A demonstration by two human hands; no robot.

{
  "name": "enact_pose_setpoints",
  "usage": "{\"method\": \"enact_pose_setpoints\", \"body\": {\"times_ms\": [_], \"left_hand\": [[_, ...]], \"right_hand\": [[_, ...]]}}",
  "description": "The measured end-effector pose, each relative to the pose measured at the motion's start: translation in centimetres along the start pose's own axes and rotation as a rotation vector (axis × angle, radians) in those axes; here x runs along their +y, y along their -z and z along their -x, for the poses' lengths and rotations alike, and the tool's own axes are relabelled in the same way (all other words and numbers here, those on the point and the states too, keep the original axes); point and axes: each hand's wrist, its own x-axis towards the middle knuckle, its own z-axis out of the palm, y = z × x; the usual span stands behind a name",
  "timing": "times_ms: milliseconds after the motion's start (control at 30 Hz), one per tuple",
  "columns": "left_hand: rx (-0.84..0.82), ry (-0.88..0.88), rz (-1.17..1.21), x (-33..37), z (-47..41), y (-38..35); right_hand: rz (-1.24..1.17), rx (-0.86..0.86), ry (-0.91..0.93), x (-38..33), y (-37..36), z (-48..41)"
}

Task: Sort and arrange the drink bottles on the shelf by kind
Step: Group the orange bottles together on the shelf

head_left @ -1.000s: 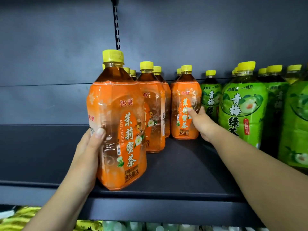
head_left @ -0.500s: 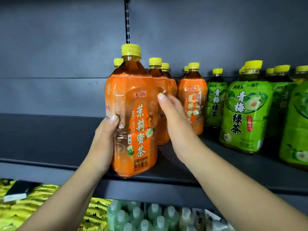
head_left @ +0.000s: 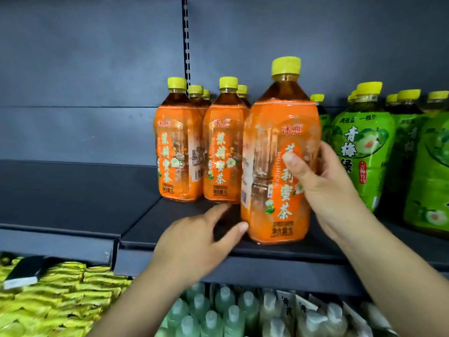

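Note:
A large orange-labelled tea bottle (head_left: pixel 272 152) with a yellow cap stands upright near the front edge of the dark shelf (head_left: pixel 184 239). My right hand (head_left: pixel 323 188) grips its right side, thumb across the label. My left hand (head_left: pixel 201 239) lies just left of the bottle's base with fingers spread and relaxed, the thumb tip touching the bottle's lower edge. Behind and to the left stand more orange tea bottles (head_left: pixel 179 152) in rows. Green-labelled plum tea bottles (head_left: pixel 362 152) fill the shelf to the right.
The shelf's left part (head_left: pixel 73 198) is bare dark metal, set slightly lower. A slotted upright (head_left: pixel 185 40) runs up the back panel. Below are yellow packets (head_left: pixel 60 297), a black-and-white box (head_left: pixel 24 271) and pale green capped bottles (head_left: pixel 226 312).
The held orange bottle moved right and now stands beside the green bottles. My right hand took hold of it; my left hand let go and dropped to its base.

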Motion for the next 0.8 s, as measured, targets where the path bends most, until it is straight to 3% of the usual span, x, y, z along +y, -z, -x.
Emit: {"method": "enact_pose_setpoints", "body": {"times_ms": [67, 200, 300, 400, 533, 800], "left_hand": [[-0.006, -0.013, -0.060, 0.0, -0.4, -0.3], [0.030, 0.026, 0.056, 0.0, -1.6, 0.0], [0.122, 0.130, 0.205, -0.5, -4.3, 0.7], [0.217, 0.174, 0.204, -0.9, -7.3, 1.4], [0.269, 0.159, 0.128, -0.5, -9.6, 0.7], [0.341, 0.123, 0.254, -0.7, -10.2, -0.5]], "right_hand": [[0.010, 0.047, -0.024, 0.3, 1.1, -0.9], [0.028, 0.076, -0.133, 0.8, 2.7, -3.5], [0.043, 0.082, -0.184, 1.4, 3.3, -5.3], [0.062, 0.086, -0.214, 2.3, 3.5, -6.4], [0.048, 0.064, -0.223, 3.1, 3.7, -7.1], [0.063, 0.010, -0.247, 4.3, 3.6, -8.7]]}}
